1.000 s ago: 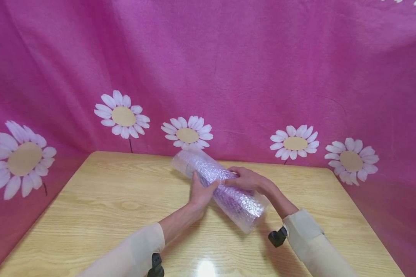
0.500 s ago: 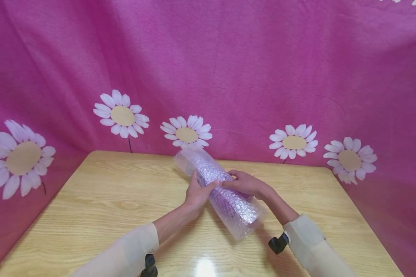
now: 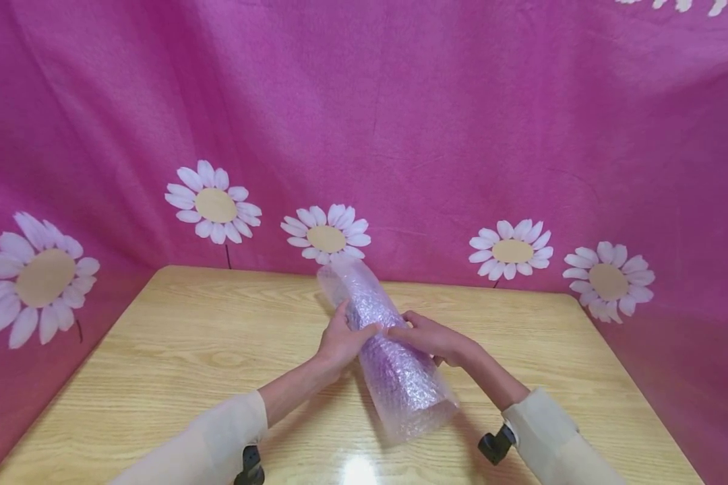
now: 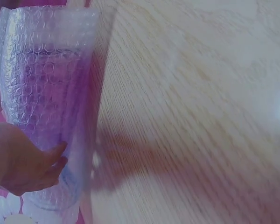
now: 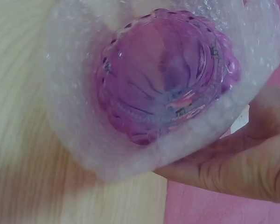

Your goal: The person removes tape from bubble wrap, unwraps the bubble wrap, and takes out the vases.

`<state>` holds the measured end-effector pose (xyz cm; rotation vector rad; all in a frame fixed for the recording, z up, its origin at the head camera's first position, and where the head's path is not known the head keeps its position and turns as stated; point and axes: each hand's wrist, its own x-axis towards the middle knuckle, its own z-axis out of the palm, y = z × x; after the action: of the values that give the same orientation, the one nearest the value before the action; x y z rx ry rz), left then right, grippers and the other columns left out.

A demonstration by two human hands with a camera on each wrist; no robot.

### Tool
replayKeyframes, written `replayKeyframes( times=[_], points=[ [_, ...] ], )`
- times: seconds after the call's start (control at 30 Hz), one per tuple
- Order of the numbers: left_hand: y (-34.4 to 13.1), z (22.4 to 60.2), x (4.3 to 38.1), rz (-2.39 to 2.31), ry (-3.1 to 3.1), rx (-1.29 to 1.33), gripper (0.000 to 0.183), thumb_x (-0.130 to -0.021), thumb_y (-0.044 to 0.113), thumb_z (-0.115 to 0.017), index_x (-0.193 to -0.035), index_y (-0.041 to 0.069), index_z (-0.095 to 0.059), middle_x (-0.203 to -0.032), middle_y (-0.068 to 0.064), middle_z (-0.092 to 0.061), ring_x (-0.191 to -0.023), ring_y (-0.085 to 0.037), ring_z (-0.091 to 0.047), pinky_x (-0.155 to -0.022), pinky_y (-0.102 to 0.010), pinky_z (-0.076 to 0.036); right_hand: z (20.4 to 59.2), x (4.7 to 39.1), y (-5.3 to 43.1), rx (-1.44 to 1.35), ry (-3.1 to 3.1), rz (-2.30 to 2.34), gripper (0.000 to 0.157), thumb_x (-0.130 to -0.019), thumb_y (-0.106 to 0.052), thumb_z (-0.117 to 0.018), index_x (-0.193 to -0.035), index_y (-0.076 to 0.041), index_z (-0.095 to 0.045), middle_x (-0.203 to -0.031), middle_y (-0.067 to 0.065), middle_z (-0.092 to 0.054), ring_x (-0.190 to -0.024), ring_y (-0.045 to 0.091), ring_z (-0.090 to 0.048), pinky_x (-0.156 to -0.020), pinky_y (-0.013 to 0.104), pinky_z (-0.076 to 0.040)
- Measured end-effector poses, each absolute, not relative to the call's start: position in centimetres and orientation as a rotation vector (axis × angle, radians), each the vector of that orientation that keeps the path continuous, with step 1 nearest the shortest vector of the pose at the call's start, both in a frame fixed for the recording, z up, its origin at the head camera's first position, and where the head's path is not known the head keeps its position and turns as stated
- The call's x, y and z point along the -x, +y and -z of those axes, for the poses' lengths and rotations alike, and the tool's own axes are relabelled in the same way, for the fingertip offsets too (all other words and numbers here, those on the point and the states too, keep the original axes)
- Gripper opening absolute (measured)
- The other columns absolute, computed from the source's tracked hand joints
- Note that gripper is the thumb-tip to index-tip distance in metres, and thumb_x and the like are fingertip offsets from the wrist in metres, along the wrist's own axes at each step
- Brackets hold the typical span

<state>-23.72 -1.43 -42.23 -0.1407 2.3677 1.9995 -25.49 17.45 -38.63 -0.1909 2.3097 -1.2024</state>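
A purple glass vase [image 5: 158, 70] with a scalloped rim lies inside a loose roll of bubble wrap [image 3: 403, 384]. The wrap reaches past the rim and stands open at that end in the right wrist view. My left hand [image 3: 342, 340] grips the roll from its left side, thumb up along the plastic. From the right, my right hand [image 3: 431, 337] holds the same roll near its middle, fingers partly hidden behind it. Both thumbs meet close together on top. Through the plastic, the left wrist view shows the purple body [image 4: 49, 88] of the vase. The roll slants over the table, one end toward me.
The wooden table [image 3: 218, 337] stretches out on both sides of the roll. Behind it and at both sides hangs a magenta cloth [image 3: 400, 135] printed with white daisies. A black wrist camera [image 3: 496, 444] sits on the right sleeve.
The roll has turned so its near end swings left and toward me, and its far end shifts slightly right. Both hands keep their hold and move with it.
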Motion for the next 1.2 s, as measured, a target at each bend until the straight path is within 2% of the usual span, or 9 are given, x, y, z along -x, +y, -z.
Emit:
replayKeyframes(
  times=[0.1,0.3,0.53,0.83,1.2],
  points=[
    [-1.7,42.2,23.7,-1.976,2.376,0.102,0.086,-0.086,0.018,-0.076,-0.156,0.003,-0.028,-0.152,-0.027,-0.037,-0.137,-0.043,-0.039,-0.111,-0.051,-0.036,38.7,25.0,17.3,0.165,2.293,1.221,0.063,-0.096,-0.047,-0.059,-0.137,-0.003,-0.042,-0.117,0.016,-0.057,-0.101,0.031,-0.06,-0.068,0.046,-0.055],
    [-2.4,41.8,23.8,-1.856,2.403,0.051,0.088,-0.086,0.021,-0.078,-0.156,0.003,-0.028,-0.155,-0.025,-0.034,-0.14,-0.041,-0.034,-0.114,-0.05,-0.031,39.1,23.9,17.0,0.167,2.249,1.288,0.065,-0.097,-0.048,-0.056,-0.138,-0.001,-0.037,-0.115,0.017,-0.056,-0.1,0.031,-0.061,-0.067,0.05,-0.057],
    [-2.9,41.5,23.9,-1.797,2.398,-0.017,0.087,-0.085,0.02,-0.078,-0.155,0.003,-0.029,-0.153,-0.027,-0.036,-0.139,-0.042,-0.035,-0.113,-0.052,-0.032,39.5,22.7,16.8,0.192,2.147,1.368,0.073,-0.1,-0.05,-0.051,-0.15,-0.003,-0.023,-0.119,0.019,-0.057,-0.104,0.035,-0.062,-0.075,0.06,-0.055],
    [-3.6,41.5,23.8,-1.771,2.385,-0.172,0.083,-0.086,0.017,-0.077,-0.153,-0.001,-0.032,-0.147,-0.028,-0.043,-0.135,-0.042,-0.042,-0.108,-0.052,-0.04,39.8,21.5,16.4,0.209,2.087,1.452,0.072,-0.102,-0.047,-0.049,-0.15,-0.003,-0.019,-0.119,0.021,-0.058,-0.105,0.036,-0.062,-0.075,0.059,-0.056],
    [-4.3,41.0,23.5,-1.715,2.349,-0.233,0.085,-0.086,0.016,-0.076,-0.154,-0.002,-0.029,-0.146,-0.034,-0.041,-0.131,-0.046,-0.045,-0.1,-0.053,-0.048,40.3,20.5,16.1,0.218,2.062,1.513,0.07,-0.104,-0.046,-0.046,-0.15,-0.001,-0.019,-0.119,0.02,-0.06,-0.104,0.035,-0.064,-0.076,0.057,-0.057]
  ],
)
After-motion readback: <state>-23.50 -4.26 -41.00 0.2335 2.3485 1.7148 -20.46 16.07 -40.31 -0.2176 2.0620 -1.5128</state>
